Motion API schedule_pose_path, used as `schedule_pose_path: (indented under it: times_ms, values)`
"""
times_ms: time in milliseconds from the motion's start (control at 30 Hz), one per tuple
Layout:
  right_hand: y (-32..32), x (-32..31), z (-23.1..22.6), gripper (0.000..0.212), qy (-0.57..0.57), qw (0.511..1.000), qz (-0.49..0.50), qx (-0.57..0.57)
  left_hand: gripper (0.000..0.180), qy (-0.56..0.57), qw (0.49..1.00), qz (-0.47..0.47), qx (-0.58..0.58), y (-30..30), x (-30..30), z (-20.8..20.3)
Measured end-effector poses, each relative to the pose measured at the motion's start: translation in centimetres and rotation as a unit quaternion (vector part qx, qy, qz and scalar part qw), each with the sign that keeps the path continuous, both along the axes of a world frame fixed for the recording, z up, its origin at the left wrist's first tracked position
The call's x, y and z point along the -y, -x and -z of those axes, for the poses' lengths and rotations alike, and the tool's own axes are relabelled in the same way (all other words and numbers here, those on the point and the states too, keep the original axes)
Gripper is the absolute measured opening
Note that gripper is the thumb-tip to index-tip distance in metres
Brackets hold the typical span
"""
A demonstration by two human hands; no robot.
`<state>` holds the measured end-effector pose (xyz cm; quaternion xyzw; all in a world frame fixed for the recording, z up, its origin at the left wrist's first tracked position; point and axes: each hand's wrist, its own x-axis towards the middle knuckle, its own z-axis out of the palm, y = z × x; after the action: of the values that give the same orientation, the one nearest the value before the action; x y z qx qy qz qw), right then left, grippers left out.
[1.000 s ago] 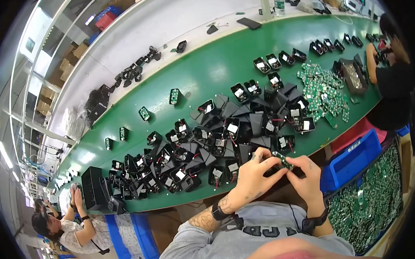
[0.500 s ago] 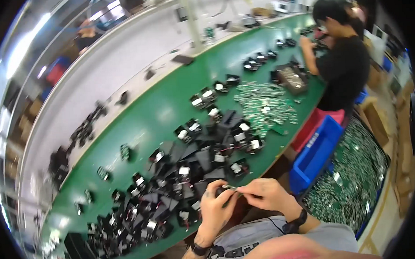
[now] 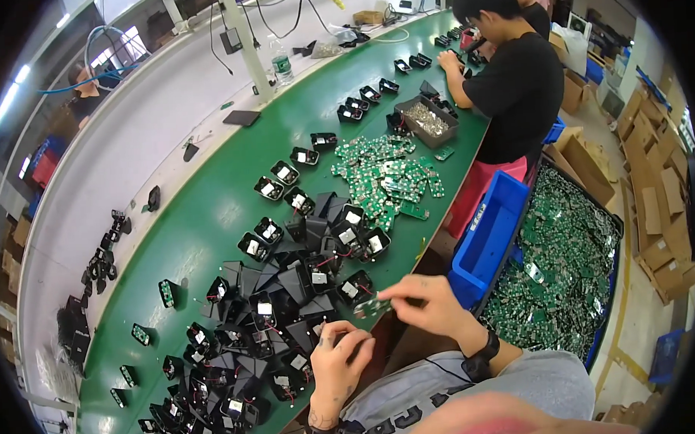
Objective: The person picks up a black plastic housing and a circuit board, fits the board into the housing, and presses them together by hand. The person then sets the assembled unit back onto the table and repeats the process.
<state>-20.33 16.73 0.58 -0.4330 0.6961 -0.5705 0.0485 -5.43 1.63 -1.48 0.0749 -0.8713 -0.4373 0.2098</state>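
Note:
My right hand [image 3: 425, 303] pinches a small green circuit board [image 3: 371, 307] by its edge, above the front edge of the green table [image 3: 207, 200]. To its left, my left hand [image 3: 340, 365] has curved fingers standing apart, with nothing visible between them. It is beside a large heap of black plastic housings [image 3: 263, 307], many with a silvery block and thin red wires inside. Farther off, a pile of green circuit boards [image 3: 388, 176] lies on the table.
A grey box of small metal parts [image 3: 429, 122] stands beyond the board pile, near a co-worker in black [image 3: 516, 78]. At my right are a blue bin [image 3: 484, 238] and a large container of circuit boards [image 3: 559, 262]. Housings stand in a line along the table.
My hands were together at a small thing; now they are apart, the right holding the circuit board and the left lower and free. The view has shifted and become sharper.

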Motion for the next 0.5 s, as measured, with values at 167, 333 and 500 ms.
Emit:
schedule_pose_path:
  times_ms: [167, 333, 500]
  values:
    - [1.2, 0.4, 0.3, 0.027, 0.048, 0.955, 0.02, 0.292, 0.028, -0.08, 0.996, -0.007, -0.031, 0.6, 0.4, 0.6]
    - [0.2, 0.5, 0.8, 0.042, -0.042, 0.875, -0.145, 0.46, 0.043, -0.479, 0.872, -0.062, -0.078, 2.5, 1.0, -1.6]
    - [-2.9, 2.5, 3.5, 0.037, -0.051, 0.825, -0.21, 0.522, 0.043, -0.302, 0.948, -0.055, -0.083, 2.3, 1.1, -0.2]
